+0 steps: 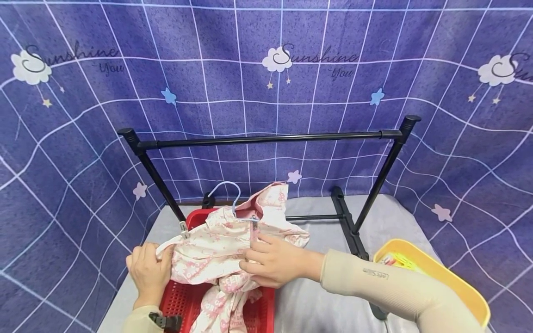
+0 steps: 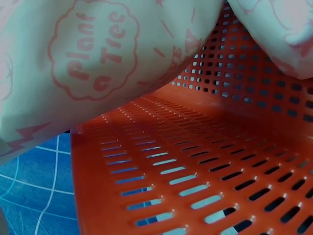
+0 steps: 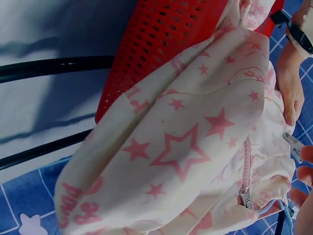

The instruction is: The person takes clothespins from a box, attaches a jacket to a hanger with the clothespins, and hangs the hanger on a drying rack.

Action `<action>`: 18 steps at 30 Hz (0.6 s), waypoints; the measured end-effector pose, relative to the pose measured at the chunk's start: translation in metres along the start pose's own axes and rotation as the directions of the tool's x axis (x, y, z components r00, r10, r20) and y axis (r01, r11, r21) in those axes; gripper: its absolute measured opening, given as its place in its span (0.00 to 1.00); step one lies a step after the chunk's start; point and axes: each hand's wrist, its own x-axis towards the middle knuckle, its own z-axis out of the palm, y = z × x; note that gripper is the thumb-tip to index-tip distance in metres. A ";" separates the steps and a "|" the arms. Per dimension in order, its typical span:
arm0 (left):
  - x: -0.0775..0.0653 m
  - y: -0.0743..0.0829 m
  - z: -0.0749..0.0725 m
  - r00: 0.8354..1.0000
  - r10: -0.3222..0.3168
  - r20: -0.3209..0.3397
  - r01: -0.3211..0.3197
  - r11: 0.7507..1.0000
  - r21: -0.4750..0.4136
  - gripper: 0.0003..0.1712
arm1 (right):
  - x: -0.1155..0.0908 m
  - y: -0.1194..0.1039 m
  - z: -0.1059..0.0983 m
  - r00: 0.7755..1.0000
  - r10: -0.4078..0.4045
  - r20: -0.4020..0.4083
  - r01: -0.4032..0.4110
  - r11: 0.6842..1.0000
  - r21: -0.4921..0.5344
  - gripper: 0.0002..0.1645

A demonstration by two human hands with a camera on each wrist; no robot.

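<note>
- Jacket [image 1: 208,252], white with pink print, spread over the red basket [image 1: 269,312]; right end passes the rim, lower folds hang inside.
- Blue hanger [image 1: 226,182]: hook rises at the neck, opening left. Metallic clip [image 1: 183,230] at the jacket's upper left edge.
- Left hand [image 1: 150,268] grips the jacket's left end between thumb and fingers.
- Right hand [image 1: 272,261]: bent fingers on the front, beside the zip [image 1: 253,226]; cannot tell if they pinch.
- Handling, my judgement: keep the left end taut, steady the zip edge, settle both shoulders evenly; loose folds could snag the basket.
- Surface [image 1: 308,305] pale grey, some creasing. Black rack [image 1: 266,138] beyond; yellow bin [image 1: 454,277] near right, small coloured pieces inside.
- Purple-blue gridded curtain [image 1: 333,37] on left, far and right sides.
</note>
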 end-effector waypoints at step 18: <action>-0.001 0.000 -0.001 1.000 0.001 0.004 -0.001 1.000 0.005 0.37 | -0.026 -0.001 -0.006 0.996 0.085 -0.009 -0.084 0.996 0.020 0.24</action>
